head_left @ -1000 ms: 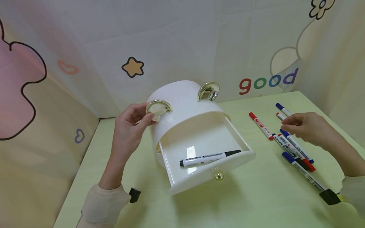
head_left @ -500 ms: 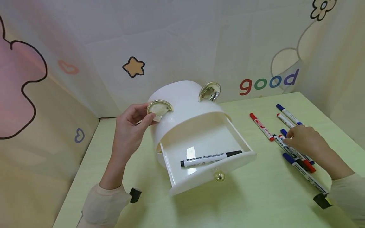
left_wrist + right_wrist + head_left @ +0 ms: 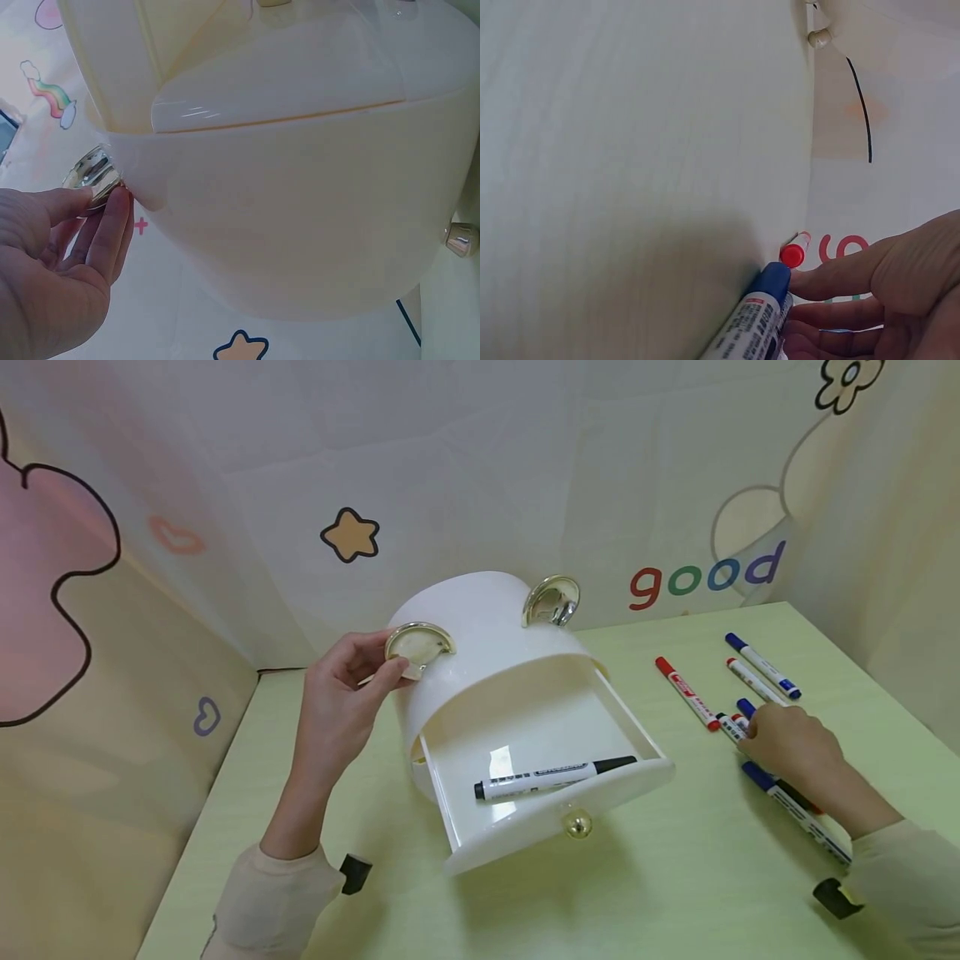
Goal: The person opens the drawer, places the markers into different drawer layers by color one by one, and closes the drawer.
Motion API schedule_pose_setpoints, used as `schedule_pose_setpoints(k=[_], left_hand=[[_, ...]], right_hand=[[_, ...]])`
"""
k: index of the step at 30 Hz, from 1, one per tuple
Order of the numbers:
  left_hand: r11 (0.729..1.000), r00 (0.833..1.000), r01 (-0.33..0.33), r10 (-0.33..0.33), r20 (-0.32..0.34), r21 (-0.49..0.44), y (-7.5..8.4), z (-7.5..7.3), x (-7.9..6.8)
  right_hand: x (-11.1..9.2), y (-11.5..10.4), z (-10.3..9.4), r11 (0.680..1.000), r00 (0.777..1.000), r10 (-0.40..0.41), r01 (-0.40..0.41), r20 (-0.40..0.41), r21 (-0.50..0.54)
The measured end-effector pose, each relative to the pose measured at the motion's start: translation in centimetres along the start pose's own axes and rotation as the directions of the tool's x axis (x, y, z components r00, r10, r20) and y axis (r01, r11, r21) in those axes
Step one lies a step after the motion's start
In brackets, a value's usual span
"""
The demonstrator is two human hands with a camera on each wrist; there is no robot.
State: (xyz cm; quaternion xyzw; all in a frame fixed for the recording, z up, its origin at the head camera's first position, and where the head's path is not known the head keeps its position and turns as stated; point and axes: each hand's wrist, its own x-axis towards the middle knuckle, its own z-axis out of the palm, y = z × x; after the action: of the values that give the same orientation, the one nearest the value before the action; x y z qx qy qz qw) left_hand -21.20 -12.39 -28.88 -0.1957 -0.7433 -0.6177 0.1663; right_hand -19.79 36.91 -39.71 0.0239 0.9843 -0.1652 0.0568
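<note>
A white storage box (image 3: 480, 610) with gold ears stands tilted back, its drawer (image 3: 517, 833) pulled out. My left hand (image 3: 341, 693) pinches the box's left gold ear (image 3: 426, 642) between thumb and fingers. One black-capped marker (image 3: 551, 778) lies in the drawer. My right hand (image 3: 797, 747) is down on the pile of markers at the right, fingers curled and largely covering them. In the right wrist view, a blue-capped marker (image 3: 769, 289) lies in front of the thumb tip (image 3: 814, 285). I cannot tell whether the right fingers grip a marker.
A red marker (image 3: 686, 693) lies between box and pile. Behind the pile are a blue-capped marker (image 3: 763, 666) and a red-capped one (image 3: 752, 680). A gold ball knob (image 3: 577, 823) sticks out from the drawer front. A printed curtain (image 3: 480, 468) hangs behind the table.
My right hand has come down and toward me from above the markers onto the pile, its fingers now lower among them. The left hand, box and drawer stay as they were.
</note>
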Motion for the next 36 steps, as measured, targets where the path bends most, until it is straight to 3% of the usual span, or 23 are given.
schedule_pose_setpoints(k=[12,28,36], left_hand=[[1.0,1.0,0.007,-0.007,0.0,0.007,0.2,-0.1,0.0],[1.0,1.0,-0.004,0.004,-0.01,0.009,0.1,-0.2,-0.2],[1.0,1.0,-0.011,0.011,-0.005,0.006,0.0,0.0,-0.1]], right_hand=[[-0.1,-0.1,1.0,1.0,1.0,0.001,-0.002,-0.029,-0.027],[0.1,-0.5,0.8,0.997,0.999,0.014,-0.016,-0.039,-0.071],[-0.1,-0.1,0.0,0.998,0.998,0.05,-0.048,0.028,-0.051]])
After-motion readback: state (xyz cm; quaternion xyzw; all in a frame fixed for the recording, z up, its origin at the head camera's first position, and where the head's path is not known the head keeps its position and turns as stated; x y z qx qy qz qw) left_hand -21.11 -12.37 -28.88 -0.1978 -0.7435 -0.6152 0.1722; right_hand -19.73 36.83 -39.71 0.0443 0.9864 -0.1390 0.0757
